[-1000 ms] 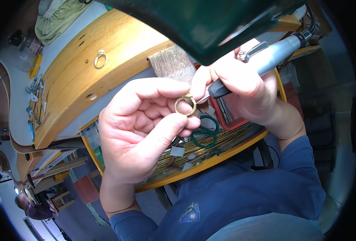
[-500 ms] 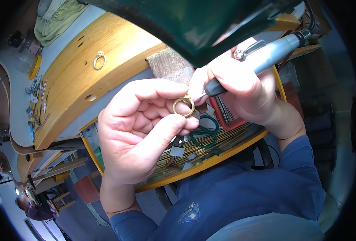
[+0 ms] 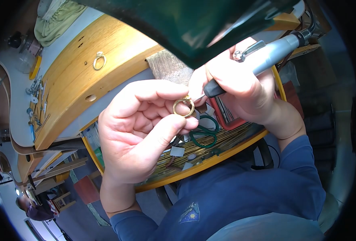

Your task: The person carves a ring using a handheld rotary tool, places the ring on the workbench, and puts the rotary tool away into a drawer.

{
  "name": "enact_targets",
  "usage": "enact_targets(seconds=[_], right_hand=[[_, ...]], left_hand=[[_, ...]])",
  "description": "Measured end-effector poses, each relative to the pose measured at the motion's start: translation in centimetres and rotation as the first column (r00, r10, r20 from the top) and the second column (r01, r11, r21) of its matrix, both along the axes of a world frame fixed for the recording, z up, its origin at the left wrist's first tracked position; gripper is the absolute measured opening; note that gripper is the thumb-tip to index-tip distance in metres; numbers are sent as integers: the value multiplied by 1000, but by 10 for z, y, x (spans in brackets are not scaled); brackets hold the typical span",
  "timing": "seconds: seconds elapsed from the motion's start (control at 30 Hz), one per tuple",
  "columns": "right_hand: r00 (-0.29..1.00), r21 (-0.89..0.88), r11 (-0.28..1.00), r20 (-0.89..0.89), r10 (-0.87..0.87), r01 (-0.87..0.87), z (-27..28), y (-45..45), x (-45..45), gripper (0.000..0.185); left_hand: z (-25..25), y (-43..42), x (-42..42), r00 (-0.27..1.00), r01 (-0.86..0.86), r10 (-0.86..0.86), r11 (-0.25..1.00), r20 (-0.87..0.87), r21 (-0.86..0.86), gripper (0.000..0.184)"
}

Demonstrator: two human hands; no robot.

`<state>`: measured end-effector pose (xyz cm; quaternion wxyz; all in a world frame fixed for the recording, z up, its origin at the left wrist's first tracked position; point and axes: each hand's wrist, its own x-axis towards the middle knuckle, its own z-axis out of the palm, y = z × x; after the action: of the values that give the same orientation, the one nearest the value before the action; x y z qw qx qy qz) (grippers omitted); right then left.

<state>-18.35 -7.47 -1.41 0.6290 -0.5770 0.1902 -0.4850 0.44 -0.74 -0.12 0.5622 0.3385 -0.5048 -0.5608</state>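
Between thumb and fingers, my left hand (image 3: 135, 124) pinches a gold-coloured ring (image 3: 174, 108), its setting turned up and to the right. My right hand (image 3: 242, 86) is wrapped round a rotary handpiece (image 3: 272, 55) with a silver body and a black nose. The handpiece's thin bit (image 3: 199, 97) points at the ring's setting; whether it touches cannot be made out. Just behind both hands is a worn wooden bench pin (image 3: 168, 66). A second ring (image 3: 100, 61), with a stone-set top, lies on the wooden bench (image 3: 65, 86).
A dark green shade (image 3: 178, 28) hangs over the hands. Below them, a yellow-edged drawer (image 3: 194, 172) holds green-handled scissors (image 3: 205, 136), a red tray (image 3: 231, 123) and small pieces. Several burs and tools (image 3: 37, 100) lie at the left. Another person (image 3: 37, 207) is far off, lower left.
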Motion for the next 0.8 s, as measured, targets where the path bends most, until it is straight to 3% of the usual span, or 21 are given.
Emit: enact_targets(seconds=[0.37, 0.47, 0.53, 0.8], right_hand=[[992, 66, 998, 122, 15, -23, -2, 1, 4, 30], [980, 33, 998, 193, 43, -50, -9, -2, 4, 14], [973, 15, 998, 224, 49, -53, -11, -3, 4, 14], [977, 23, 999, 210, 32, -37, -9, -2, 4, 14]], left_hand=[[0, 0, -1, 1000, 3, -3, 1000, -12, -5, 29], [0, 1, 0, 1000, 7, -7, 1000, -2, 0, 29], [1, 0, 0, 1000, 16, -16, 1000, -3, -3, 29], [0, 0, 0, 1000, 15, -15, 1000, 3, -13, 28]])
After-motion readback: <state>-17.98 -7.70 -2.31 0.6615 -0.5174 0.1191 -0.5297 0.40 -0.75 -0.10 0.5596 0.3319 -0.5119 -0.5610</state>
